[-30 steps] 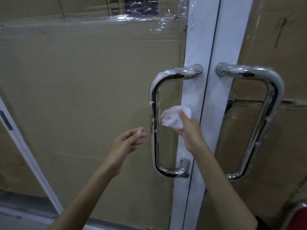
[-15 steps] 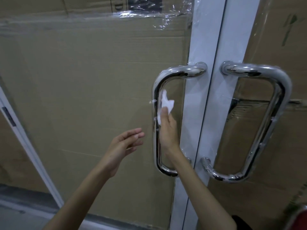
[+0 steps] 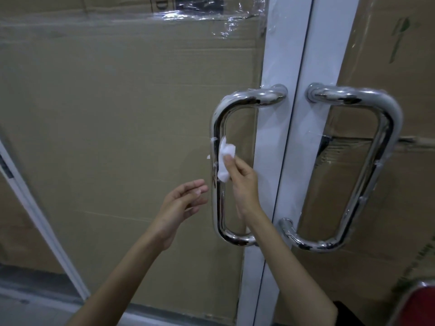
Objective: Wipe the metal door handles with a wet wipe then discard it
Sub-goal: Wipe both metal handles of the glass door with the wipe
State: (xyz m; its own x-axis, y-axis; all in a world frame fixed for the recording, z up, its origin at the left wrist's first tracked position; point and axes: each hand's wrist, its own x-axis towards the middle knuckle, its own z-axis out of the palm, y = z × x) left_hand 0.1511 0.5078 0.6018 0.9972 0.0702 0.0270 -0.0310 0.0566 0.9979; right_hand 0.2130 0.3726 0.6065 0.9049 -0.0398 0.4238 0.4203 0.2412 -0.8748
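Two chrome D-shaped handles sit on a white-framed glass double door. My right hand [image 3: 243,184] reaches through the left handle [image 3: 217,128] and pinches a crumpled white wet wipe [image 3: 225,158], pressing it against the inner side of that handle's vertical bar at mid-height. My left hand [image 3: 182,203] hovers just left of the same bar, fingers loosely extended, holding nothing and not touching the handle. The right handle [image 3: 386,128] is untouched, with bits of plastic film on it.
Cardboard boxes [image 3: 117,114] wrapped in clear film stand behind the glass on both sides. The white door frame [image 3: 294,67] runs between the handles. A red object [image 3: 421,307] shows at the bottom right corner. A floor strip lies at the lower left.
My right hand has carried the wipe from the gap inside the left handle onto its vertical bar. The left hand has stayed about where it was.
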